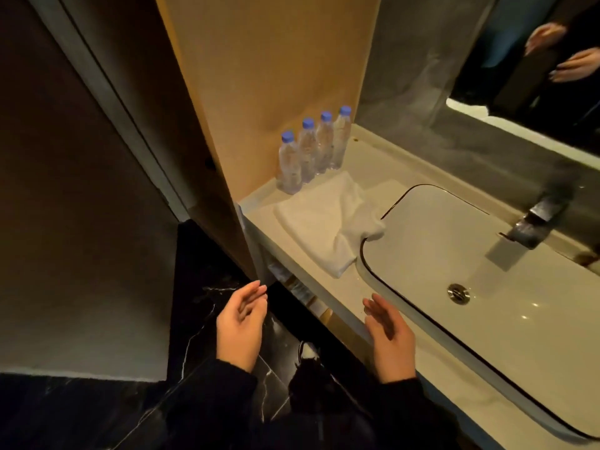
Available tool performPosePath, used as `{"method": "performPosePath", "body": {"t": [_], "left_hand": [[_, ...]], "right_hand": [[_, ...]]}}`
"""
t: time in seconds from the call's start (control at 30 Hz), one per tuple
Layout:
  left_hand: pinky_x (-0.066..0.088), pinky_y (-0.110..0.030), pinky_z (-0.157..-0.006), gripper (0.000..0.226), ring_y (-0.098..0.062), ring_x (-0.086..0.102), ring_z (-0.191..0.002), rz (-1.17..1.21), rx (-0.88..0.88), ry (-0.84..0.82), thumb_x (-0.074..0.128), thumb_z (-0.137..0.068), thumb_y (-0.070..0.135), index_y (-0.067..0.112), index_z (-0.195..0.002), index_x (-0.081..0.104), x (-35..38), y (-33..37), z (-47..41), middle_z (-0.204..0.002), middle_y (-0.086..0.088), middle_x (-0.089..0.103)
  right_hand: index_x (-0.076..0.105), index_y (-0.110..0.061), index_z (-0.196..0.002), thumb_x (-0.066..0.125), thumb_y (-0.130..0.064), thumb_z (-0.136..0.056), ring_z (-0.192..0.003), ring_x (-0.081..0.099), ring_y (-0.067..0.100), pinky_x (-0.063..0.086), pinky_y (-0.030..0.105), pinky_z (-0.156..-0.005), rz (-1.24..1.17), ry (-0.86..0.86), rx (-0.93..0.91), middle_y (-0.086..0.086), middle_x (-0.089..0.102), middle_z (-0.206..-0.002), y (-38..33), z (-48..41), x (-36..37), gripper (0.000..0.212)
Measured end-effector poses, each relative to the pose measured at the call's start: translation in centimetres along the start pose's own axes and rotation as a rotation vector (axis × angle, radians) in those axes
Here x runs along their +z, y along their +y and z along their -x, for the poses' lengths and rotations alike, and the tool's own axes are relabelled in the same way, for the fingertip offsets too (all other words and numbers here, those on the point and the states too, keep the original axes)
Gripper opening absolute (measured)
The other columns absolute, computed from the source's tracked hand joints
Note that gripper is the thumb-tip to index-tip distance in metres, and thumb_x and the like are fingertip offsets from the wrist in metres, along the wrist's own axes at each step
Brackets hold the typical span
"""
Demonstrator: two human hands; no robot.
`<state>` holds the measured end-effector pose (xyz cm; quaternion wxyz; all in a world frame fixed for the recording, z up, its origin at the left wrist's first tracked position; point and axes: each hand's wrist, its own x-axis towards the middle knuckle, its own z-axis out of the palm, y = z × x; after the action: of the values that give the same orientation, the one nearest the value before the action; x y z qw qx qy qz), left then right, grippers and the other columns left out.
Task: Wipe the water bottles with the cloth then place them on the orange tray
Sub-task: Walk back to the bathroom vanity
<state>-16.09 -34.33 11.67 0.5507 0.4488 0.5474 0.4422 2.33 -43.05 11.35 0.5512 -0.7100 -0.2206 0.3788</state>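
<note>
Both hands, left hand [242, 323] and right hand [388, 336], hover spread and empty before the tabletop [334, 297], where a white cloth [328, 219] lies beside four upright water bottles [311, 151]; best to gather the cloth first, then lift one bottle.

The person wears a black long-sleeved top, soft and a little fuzzy at its edges, like a knit. The left sleeve [224, 394] ends at the wrist, just short of the bare left hand [242, 323]; the right sleeve [402, 407] ends likewise at the bare right hand [388, 336] — both cuffs plain.
</note>
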Motion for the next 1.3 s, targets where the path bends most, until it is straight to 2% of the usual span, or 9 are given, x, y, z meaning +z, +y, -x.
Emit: {"method": "performPosePath", "body": {"t": [0.1,0.2,0.43,0.6,0.77,0.93,1.07,1.17,1.3], "left_hand": [[0.052,-0.019,-0.089,0.034,-0.013,0.064,-0.104,-0.016,0.026,-0.075,0.053,-0.089,-0.007,0.024,-0.102,0.061,3.0,1.0,-5.6,-0.108,-0.002,0.067],[0.051,-0.013,-0.086,0.034,-0.012,0.063,-0.105,-0.032,0.031,-0.122,0.054,-0.089,-0.006,0.024,-0.103,0.06,5.6,2.4,-10.7,-0.109,-0.002,0.066],[0.049,-0.011,-0.075,0.03,-0.014,0.061,-0.108,-0.143,0.055,-0.1,0.058,-0.089,0.0,0.025,-0.107,0.057,9.6,4.1,-21.9,-0.115,-0.001,0.063],[0.042,-0.029,-0.097,0.051,-0.014,0.051,-0.118,-0.262,0.03,-0.089,0.065,-0.087,0.009,0.012,-0.134,0.045,12.4,5.1,-30.4,-0.135,-0.005,0.051],[0.031,-0.027,-0.107,0.084,-0.018,0.034,-0.139,-0.418,0.022,-0.179,0.072,-0.081,0.024,0.013,-0.148,0.023,14.6,5.2,-38.0,-0.152,-0.004,0.032],[0.038,-0.032,-0.102,0.076,-0.022,0.048,-0.122,-0.449,-0.066,-0.232,0.077,-0.075,0.025,0.018,-0.138,0.036,16.4,3.8,-41.2,-0.132,-0.002,0.048],[0.043,-0.028,-0.082,0.054,-0.019,0.055,-0.097,-0.42,-0.119,-0.262,0.078,-0.073,0.013,0.026,-0.11,0.041,16.4,2.5,-41.9,-0.109,0.0,0.055],[0.045,-0.028,-0.078,0.053,-0.019,0.055,-0.087,-0.43,-0.135,-0.289,0.08,-0.069,0.01,0.024,-0.106,0.044,15.6,1.0,-42.1,-0.1,0.0,0.056],[0.053,-0.031,-0.075,0.048,-0.02,0.059,-0.079,-0.417,-0.188,-0.293,0.082,-0.062,0.018,0.018,-0.101,0.055,14.4,0.8,-42.6,-0.09,-0.002,0.062]], "right_hand": [[0.054,-0.012,-0.124,0.049,0.004,-0.089,-0.114,0.057,0.019,0.045,0.035,-0.103,-0.04,0.038,-0.012,0.008,0.063,-0.119,-1.5,-5.3,1.7,0.039],[0.055,-0.014,-0.122,0.048,0.003,-0.09,-0.11,0.057,0.015,0.05,0.014,-0.086,-0.098,0.015,0.003,0.005,0.063,-0.118,-3.8,-10.1,3.3,0.037],[0.054,-0.012,-0.124,0.054,0.004,-0.087,-0.116,0.055,0.02,0.042,0.033,-0.104,-0.018,-0.13,0.004,0.006,0.06,-0.12,-8.4,-20.8,8.5,0.04],[0.054,-0.013,-0.125,0.061,-0.005,-0.085,-0.117,0.055,0.024,0.044,0.036,-0.101,0.211,-0.256,-0.057,0.002,0.058,-0.116,-12.0,-30.5,13.6,0.041],[0.04,-0.013,-0.137,0.057,-0.012,-0.085,-0.124,0.047,0.02,0.033,0.028,-0.105,0.52,-0.265,-0.237,0.004,0.05,-0.134,-16.1,-39.2,19.1,0.054],[0.034,-0.015,-0.14,0.059,-0.015,-0.084,-0.127,0.045,0.03,0.034,0.035,-0.109,0.757,-0.251,-0.228,0.012,0.05,-0.136,-16.1,-44.2,21.9,0.062],[0.059,-0.005,-0.117,0.066,-0.01,-0.076,-0.113,0.052,0.033,0.039,0.033,-0.097,0.68,-0.19,-0.219,0.018,0.061,-0.117,-15.4,-43.5,22.0,0.042],[0.063,0.006,-0.103,0.069,-0.007,-0.071,-0.105,0.056,0.038,0.045,0.039,-0.092,0.678,-0.217,-0.193,0.024,0.064,-0.109,-14.5,-42.3,21.9,0.035],[0.064,-0.007,-0.115,0.072,-0.015,-0.074,-0.113,0.057,0.031,0.038,0.026,-0.093,0.637,-0.218,-0.198,0.014,0.065,-0.117,-13.2,-41.6,22.2,0.042]]}}
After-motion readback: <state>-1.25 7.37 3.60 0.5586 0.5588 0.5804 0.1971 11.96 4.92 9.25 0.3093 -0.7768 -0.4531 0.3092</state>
